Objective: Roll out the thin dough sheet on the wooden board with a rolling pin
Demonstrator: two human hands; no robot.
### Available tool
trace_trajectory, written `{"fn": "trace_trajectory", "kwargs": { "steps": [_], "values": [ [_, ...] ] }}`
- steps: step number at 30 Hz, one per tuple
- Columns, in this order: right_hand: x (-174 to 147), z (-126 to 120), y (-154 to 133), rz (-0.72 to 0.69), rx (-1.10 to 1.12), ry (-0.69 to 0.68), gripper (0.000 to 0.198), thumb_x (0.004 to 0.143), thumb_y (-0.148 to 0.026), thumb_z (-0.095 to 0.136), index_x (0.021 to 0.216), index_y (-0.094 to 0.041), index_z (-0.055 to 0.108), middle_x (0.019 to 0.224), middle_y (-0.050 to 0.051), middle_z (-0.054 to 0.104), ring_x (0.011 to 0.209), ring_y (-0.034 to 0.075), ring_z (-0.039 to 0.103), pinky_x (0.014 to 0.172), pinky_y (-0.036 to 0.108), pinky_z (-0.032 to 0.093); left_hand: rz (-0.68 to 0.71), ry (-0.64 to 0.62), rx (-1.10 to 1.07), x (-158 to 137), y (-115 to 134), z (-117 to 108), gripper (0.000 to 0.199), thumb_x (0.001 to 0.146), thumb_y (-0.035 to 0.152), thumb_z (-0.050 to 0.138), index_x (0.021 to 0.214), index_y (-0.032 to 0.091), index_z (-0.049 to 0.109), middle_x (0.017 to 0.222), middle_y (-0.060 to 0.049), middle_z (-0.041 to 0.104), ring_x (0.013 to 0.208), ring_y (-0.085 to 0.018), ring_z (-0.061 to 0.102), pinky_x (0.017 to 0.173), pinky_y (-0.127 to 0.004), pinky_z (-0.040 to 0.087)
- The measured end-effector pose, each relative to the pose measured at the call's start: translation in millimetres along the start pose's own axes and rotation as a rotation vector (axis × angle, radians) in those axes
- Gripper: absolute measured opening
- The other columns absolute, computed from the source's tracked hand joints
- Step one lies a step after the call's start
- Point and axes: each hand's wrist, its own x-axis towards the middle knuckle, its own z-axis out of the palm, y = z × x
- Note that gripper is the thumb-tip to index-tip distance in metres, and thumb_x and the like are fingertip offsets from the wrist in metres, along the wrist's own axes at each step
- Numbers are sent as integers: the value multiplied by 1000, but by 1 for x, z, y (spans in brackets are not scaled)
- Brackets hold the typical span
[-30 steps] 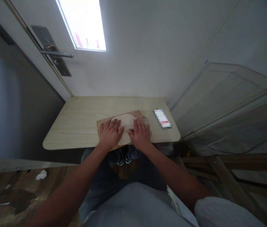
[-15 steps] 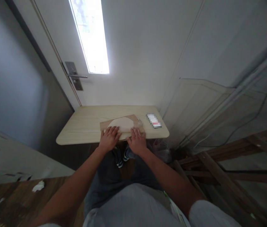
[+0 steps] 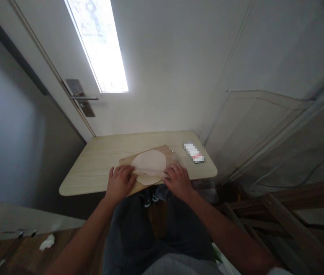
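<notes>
A flat, pale round of dough [image 3: 152, 156] lies on a wooden cutting board [image 3: 126, 160] at the table's front edge. Across the dough rests a thin, light-coloured rolling pin [image 3: 150, 173], with dough showing on both its far and near sides. My left hand [image 3: 119, 181] has its fingers curled over the pin's left end. At the right end, my right hand [image 3: 179, 180] grips it the same way, fingers bent. The hands cover both tips of the pin.
The board lies on a small light-wood table [image 3: 93, 164] against a white door with a metal handle [image 3: 85, 98]. A phone [image 3: 194, 152] with a blurred screen is right of the board. Wooden beams [image 3: 282, 214] stand at the lower right. Crumpled white paper [image 3: 47, 242] lies on the floor.
My hands have moved farther apart towards the pin's ends. More dough now shows on the near side of the pin. The camera view has shifted, so the table appears lower and larger.
</notes>
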Motion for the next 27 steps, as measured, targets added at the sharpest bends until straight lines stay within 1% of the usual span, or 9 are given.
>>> {"fn": "trace_trajectory", "kwargs": {
  "steps": [3, 6, 10, 13, 15, 18, 21, 24, 27],
  "values": [
    [-6, -1, 7, 6, 53, -24, 22, 89, -34, 69, 105, -19, 66, 108, 9, 65, 105, 26, 58, 90, 38, 44, 135, -14, -23, 18, -5, -1, 29, 95, 42, 52, 111, 24, 69, 119, -8, 72, 119, -29, 59, 115, -56, 30],
    [-16, -1, 14, 93, 138, -2, 20, 92, -34, 64, 105, -19, 64, 106, 10, 65, 101, 25, 60, 86, 36, 46, 220, -29, -99, 42, 2, 5, 30, 96, 45, 52, 110, 25, 69, 119, -7, 72, 119, -26, 59, 113, -49, 35],
    [-34, -1, 19, 292, 263, 15, 18, 95, -36, 56, 102, -20, 61, 102, 9, 67, 94, 24, 64, 81, 34, 48, 267, -41, -245, 81, 25, 26, 36, 100, 45, 44, 119, 23, 66, 127, -6, 68, 122, -22, 58, 110, -40, 41],
    [-47, -2, 11, 466, 371, -73, 19, 94, -40, 57, 100, -22, 58, 92, 6, 70, 84, 23, 67, 72, 31, 47, 242, -61, -222, 110, 43, 47, 41, 101, 42, 39, 128, 21, 61, 136, -9, 63, 129, -23, 53, 113, -42, 38],
    [-52, -5, 2, 521, 477, -125, 20, 94, -40, 57, 101, -22, 56, 89, 5, 71, 80, 22, 68, 70, 30, 46, 224, -105, -183, 124, 53, 60, 43, 101, 42, 38, 133, 21, 58, 143, -9, 58, 134, -25, 49, 114, -45, 35],
    [-53, -11, -9, 580, 619, -192, 25, 95, -42, 55, 109, -21, 55, 90, 6, 71, 75, 20, 67, 66, 28, 44, 251, -172, -150, 136, 62, 73, 45, 102, 42, 35, 138, 23, 54, 148, -8, 54, 138, -26, 44, 115, -48, 33],
    [-50, -16, -14, 623, 739, -260, 28, 96, -43, 53, 112, -20, 56, 84, 4, 69, 70, 19, 64, 63, 26, 41, 286, -205, -112, 139, 68, 75, 48, 103, 44, 29, 143, 26, 50, 152, -8, 50, 140, -28, 41, 115, -53, 30],
    [-48, -16, -16, 638, 809, -302, 26, 98, -42, 50, 108, -20, 58, 78, 2, 64, 67, 17, 59, 61, 26, 38, 298, -225, -91, 140, 74, 73, 50, 104, 44, 26, 147, 29, 46, 154, -8, 47, 142, -27, 39, 116, -54, 28],
    [-49, -11, -16, 635, 838, -318, 25, 98, -43, 49, 101, -20, 59, 72, 0, 59, 65, 16, 55, 60, 26, 36, 303, -231, -117, 142, 79, 72, 50, 104, 43, 26, 147, 29, 47, 154, -8, 47, 142, -26, 40, 115, -54, 29]
  ]
}}
